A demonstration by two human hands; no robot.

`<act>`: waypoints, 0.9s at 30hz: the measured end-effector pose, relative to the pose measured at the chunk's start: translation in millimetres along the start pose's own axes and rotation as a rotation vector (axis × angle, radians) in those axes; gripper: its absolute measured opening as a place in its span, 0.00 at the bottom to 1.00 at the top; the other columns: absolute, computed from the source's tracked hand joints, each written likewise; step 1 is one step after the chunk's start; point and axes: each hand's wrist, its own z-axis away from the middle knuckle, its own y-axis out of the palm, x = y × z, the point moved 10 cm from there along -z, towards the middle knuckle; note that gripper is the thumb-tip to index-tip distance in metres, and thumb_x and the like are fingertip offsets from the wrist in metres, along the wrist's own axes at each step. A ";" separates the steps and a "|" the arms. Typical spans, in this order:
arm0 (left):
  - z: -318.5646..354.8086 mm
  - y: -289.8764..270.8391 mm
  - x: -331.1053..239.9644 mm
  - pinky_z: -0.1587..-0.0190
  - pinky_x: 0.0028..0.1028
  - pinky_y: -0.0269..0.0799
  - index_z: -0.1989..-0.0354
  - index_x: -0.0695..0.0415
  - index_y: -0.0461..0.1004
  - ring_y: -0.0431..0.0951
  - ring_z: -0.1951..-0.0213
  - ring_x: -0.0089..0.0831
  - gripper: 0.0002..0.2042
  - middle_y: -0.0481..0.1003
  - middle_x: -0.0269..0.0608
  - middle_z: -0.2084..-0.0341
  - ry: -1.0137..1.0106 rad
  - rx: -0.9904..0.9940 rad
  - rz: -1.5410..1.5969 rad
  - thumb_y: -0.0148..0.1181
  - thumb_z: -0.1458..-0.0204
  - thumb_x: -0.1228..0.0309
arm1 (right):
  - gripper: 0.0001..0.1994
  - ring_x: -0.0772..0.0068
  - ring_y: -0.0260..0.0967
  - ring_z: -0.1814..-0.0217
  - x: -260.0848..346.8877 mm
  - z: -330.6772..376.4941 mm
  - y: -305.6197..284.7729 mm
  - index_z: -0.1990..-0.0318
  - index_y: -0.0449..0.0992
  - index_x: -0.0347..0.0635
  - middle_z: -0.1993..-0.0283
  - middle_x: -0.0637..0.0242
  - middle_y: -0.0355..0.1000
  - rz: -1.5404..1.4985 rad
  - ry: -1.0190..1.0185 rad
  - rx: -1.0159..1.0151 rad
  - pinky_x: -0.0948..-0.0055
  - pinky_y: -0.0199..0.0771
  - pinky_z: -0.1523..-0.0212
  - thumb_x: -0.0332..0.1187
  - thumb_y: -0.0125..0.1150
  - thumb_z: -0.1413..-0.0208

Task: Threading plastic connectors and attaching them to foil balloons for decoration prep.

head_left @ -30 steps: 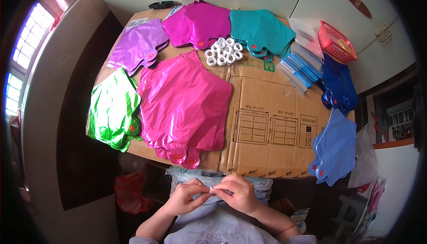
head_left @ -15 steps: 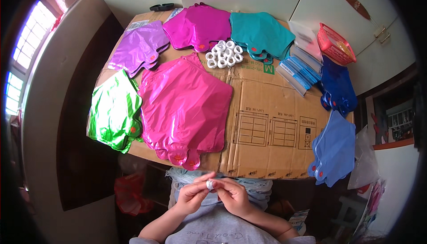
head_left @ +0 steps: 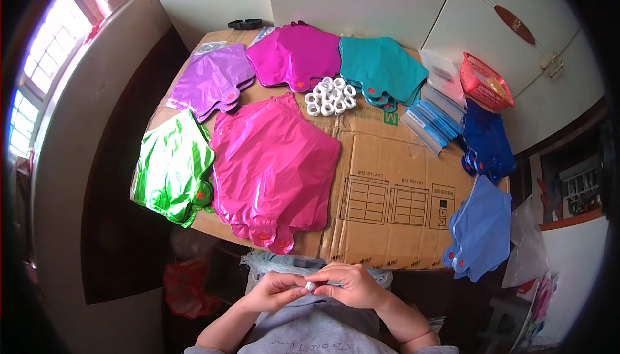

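In front of my lap, just off the table's near edge, my two hands meet at a small white ring-shaped roll of ribbon (head_left: pixel 310 286). The fingertips of my left hand (head_left: pixel 278 292) pinch it from one side. My right hand (head_left: pixel 350 285) has its fingers and thumb closed on the other side, partly hiding it. Beyond my hands, flat pink foil balloons (head_left: pixel 274 166) lie stacked with their round tabs toward me. A cluster of similar white rolls (head_left: pixel 330 97) sits behind that stack.
Cardboard (head_left: pixel 400 160) covers the table. Around its edge lie foil stacks: green (head_left: pixel 171 166), purple (head_left: pixel 210 79), magenta (head_left: pixel 294 57), teal (head_left: pixel 381 66), dark blue (head_left: pixel 487 141) and light blue (head_left: pixel 479 228), overhanging. Blue-and-white packets (head_left: pixel 433 121) and a red basket (head_left: pixel 485 83) stand at the right.
My right fingers have closed further over the white roll, and my left fingers, less raised now, pinch at its side. The view has tilted slightly, so the table sits lower in the picture.
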 end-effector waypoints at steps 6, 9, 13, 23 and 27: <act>-5.9 13.2 -13.8 0.59 0.23 0.68 0.63 0.63 0.65 0.74 0.62 0.22 0.06 0.75 0.39 0.68 0.020 0.146 0.203 0.55 0.48 0.82 | 0.07 0.78 0.73 0.69 -13.2 2.8 4.3 0.64 0.78 0.40 0.70 0.68 0.76 -0.163 0.137 -0.021 0.79 0.72 0.67 0.29 0.65 0.52; -3.9 9.8 -6.4 0.55 0.28 0.71 0.64 0.60 0.59 0.76 0.60 0.30 0.12 0.74 0.44 0.64 0.029 0.142 0.314 0.55 0.51 0.86 | 0.05 0.80 0.73 0.69 -11.6 2.2 6.9 0.66 0.77 0.38 0.71 0.67 0.75 -0.188 0.158 -0.023 0.80 0.72 0.66 0.27 0.64 0.51; -6.4 2.8 -13.6 0.55 0.27 0.70 0.66 0.58 0.57 0.76 0.58 0.28 0.13 0.74 0.44 0.66 0.090 0.049 0.231 0.54 0.49 0.85 | 0.04 0.81 0.73 0.68 -7.1 -0.8 0.9 0.66 0.75 0.35 0.71 0.67 0.75 -0.223 0.158 -0.062 0.81 0.72 0.66 0.26 0.61 0.48; -2.6 -22.0 -50.9 0.65 0.21 0.74 0.68 0.63 0.65 0.77 0.67 0.23 0.10 0.75 0.44 0.66 0.240 -0.468 -0.052 0.59 0.56 0.87 | 0.02 0.82 0.69 0.67 0.9 -22.7 -18.7 0.66 0.74 0.34 0.69 0.70 0.73 -0.196 0.241 -0.109 0.82 0.70 0.64 0.22 0.57 0.46; 13.9 -49.2 -83.3 0.65 0.23 0.75 0.65 0.66 0.65 0.78 0.68 0.27 0.11 0.75 0.50 0.64 0.449 -0.648 -0.037 0.56 0.55 0.89 | 0.03 0.83 0.69 0.67 38.1 -56.4 -56.2 0.66 0.75 0.34 0.71 0.70 0.74 0.181 0.035 -0.155 0.79 0.71 0.66 0.24 0.59 0.47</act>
